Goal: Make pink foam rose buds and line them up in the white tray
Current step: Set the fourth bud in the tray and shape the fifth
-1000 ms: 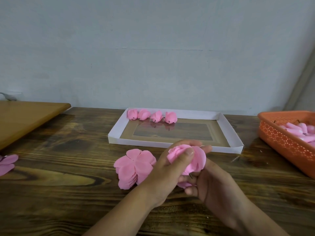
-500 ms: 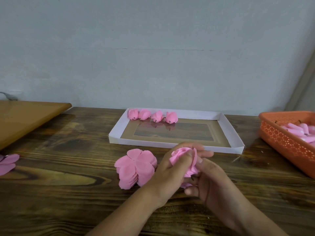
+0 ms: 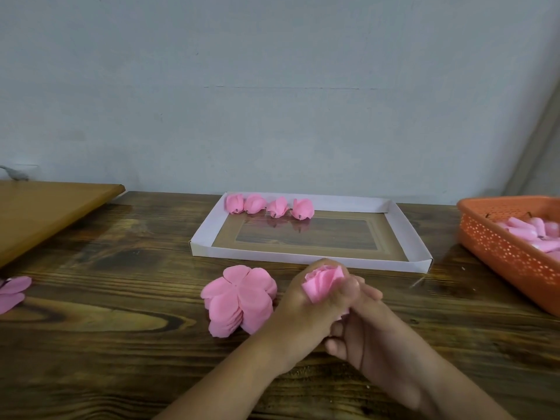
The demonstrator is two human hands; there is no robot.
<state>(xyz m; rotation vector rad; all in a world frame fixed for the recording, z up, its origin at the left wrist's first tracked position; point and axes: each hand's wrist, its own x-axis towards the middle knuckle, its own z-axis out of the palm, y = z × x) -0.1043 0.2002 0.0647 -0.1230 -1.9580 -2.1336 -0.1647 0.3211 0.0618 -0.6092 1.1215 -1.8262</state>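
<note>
Meanwhile both hands, left hand [image 3: 306, 310] and right hand [image 3: 363, 334], clasp one bud [image 3: 322, 281]; four buds [image 3: 269, 206] line the white tray [image 3: 406, 234].

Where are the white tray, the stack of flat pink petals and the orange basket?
white tray [image 3: 306, 261], head view, on its near wall.
stack of flat pink petals [image 3: 239, 297], head view, on the top petal's middle.
orange basket [image 3: 503, 253], head view, on its perforated side wall.
</note>
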